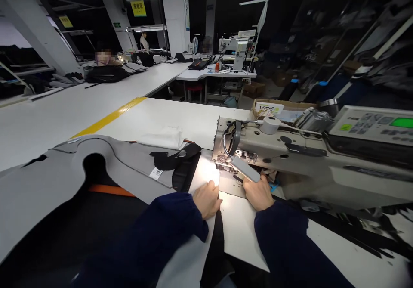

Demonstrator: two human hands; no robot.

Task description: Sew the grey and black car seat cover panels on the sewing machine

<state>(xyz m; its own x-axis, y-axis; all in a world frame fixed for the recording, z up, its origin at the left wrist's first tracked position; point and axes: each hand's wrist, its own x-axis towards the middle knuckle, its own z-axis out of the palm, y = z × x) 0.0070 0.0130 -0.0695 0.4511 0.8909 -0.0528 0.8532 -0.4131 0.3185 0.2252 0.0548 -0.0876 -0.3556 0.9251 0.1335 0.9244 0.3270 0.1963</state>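
Dim garment workshop, long white worktop [155, 116] with yellow stripe, more sewing stations and a seated person far back. Near edge: grey sewing machine [290, 159] lying across right side, head end pointing left, control panel [371, 126] with green screen at far right, thread spool [270, 124] on top. Left hand [207, 198] flat, fingers loosely curled, pressing down on light grey fabric piece [203, 174] just left of needle area, brightly lit by machine lamp. Right hand [258, 192] tucked under machine head, right beside presser foot [237, 177], fingertips hidden, so grip not clear. Fabric long axis running from the body toward the needle; seam edge between both hands, right hand nearer the needle. Large grey-and-black garment [64, 180] with orange trim spread to left, black scrap and barcode tag on it. Dark blue sleeves on both arms
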